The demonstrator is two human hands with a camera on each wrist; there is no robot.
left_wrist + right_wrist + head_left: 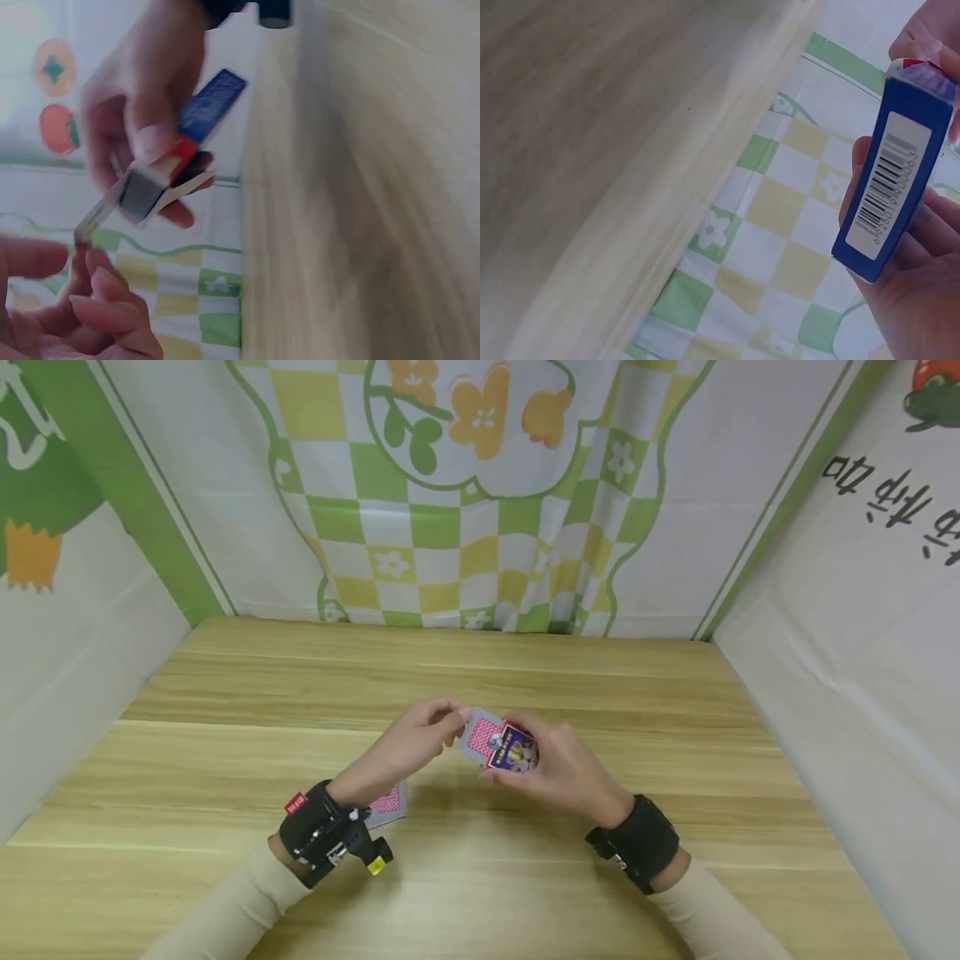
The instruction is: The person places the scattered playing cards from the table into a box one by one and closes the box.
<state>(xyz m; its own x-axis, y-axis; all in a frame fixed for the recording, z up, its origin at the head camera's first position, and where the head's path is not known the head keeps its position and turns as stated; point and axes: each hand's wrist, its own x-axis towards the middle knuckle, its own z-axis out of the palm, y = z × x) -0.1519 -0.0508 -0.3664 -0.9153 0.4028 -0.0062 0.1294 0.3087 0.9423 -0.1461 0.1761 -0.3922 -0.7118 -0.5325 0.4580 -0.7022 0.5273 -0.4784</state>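
Observation:
My right hand [566, 768] grips a small blue-and-red card box [517, 750], thumb on one side and fingers on the other. From its open end sticks a stack of playing cards [480, 733] with red-patterned backs and pale borders. Thumb and fingers of my left hand [408, 747] pinch the outer end of these cards. A box flap stands out beside the cards in the left wrist view, where the box [210, 109] is tilted. Seen from the right wrist, a barcode label [892, 180] covers the box's narrow side. How many cards remain inside is hidden.
More red-backed cards [386, 806] lie on the wooden table [480, 893], partly covered by my left wrist. Black straps with cameras [322, 831] sit on both wrists. A checkered cloth [480, 560] hangs behind the table, and white panels stand at both sides.

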